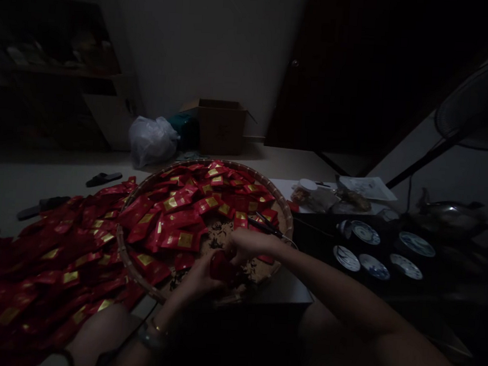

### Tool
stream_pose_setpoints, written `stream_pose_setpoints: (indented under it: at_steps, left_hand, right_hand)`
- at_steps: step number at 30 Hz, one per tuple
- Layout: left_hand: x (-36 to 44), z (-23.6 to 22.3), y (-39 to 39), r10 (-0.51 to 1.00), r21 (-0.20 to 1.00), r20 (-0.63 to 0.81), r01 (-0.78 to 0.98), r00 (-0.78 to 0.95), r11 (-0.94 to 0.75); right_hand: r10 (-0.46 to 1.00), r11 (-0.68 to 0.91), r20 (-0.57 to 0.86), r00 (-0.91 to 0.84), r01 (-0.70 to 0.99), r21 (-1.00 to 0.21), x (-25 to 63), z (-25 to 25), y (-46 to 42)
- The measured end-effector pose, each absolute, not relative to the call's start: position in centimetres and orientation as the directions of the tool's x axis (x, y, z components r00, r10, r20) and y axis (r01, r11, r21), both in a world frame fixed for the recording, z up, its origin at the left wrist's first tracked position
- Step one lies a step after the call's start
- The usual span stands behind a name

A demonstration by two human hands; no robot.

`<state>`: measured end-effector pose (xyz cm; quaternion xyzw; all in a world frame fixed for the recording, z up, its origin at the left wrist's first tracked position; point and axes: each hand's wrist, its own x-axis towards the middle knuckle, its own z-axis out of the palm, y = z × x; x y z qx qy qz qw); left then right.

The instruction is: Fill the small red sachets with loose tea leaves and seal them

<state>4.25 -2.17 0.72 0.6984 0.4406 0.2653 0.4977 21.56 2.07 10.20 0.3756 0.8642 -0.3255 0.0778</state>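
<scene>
A red packet (220, 266) is held in my left hand (204, 275), whose fingers close round its side. My right hand (243, 245) bends over the top of that packet with its fingers closed on it; the fingertips are partly hidden and dark. Both hands are over the near part of a round woven tray (286, 214). Dark, leaf-like bits (219, 231) lie scattered on the tray beneath and around them. Many red packets with gold labels (181, 239) are heaped in the tray. Just beyond my right hand lie scissors (266, 224).
More red packets (70, 277) spread over the floor at left, near dark slippers (104, 179). An open cardboard box (221, 128) and a white plastic bag (153, 140) stand behind. On the right are patterned dishes (366, 233), a metal teapot (451, 214) and a fan (470, 104).
</scene>
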Motion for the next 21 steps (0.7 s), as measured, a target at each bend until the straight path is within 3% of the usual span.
stream_pose_setpoints:
  at_steps: [8, 11, 15, 19, 21]
  left_hand:
    - [4.0, 0.3, -1.9, 0.911, 0.959, 0.013, 0.253, 0.412, -0.128]
    - [3.9, 0.3, -1.8, 0.925, 0.955, 0.062, 0.248, 0.374, -0.164]
    - [4.0, 1.0, -2.0, 0.937, 0.945, 0.111, 0.256, 0.332, -0.203]
    - [3.9, 1.8, -2.6, 0.925, 0.928, 0.217, 0.229, 0.313, -0.295]
    - [3.7, 2.0, -2.9, 0.916, 0.919, 0.277, 0.200, 0.290, -0.341]
  right_hand:
    - [0.717, 0.399, -0.231, -0.658, 0.659, -0.637, 23.8, 12.6, 2.4]
    - [0.795, 0.354, -0.195, -0.575, 0.700, -0.620, 24.8, 12.7, 2.9]
    - [0.805, 0.500, -0.048, -0.592, 0.720, -0.481, 24.9, 12.8, 2.2]
    - [0.640, 0.687, 0.155, -0.753, 0.470, -0.554, 23.8, 13.1, -0.5]
    - [0.587, 0.744, 0.225, -0.777, 0.409, -0.529, 23.2, 13.0, -1.9]
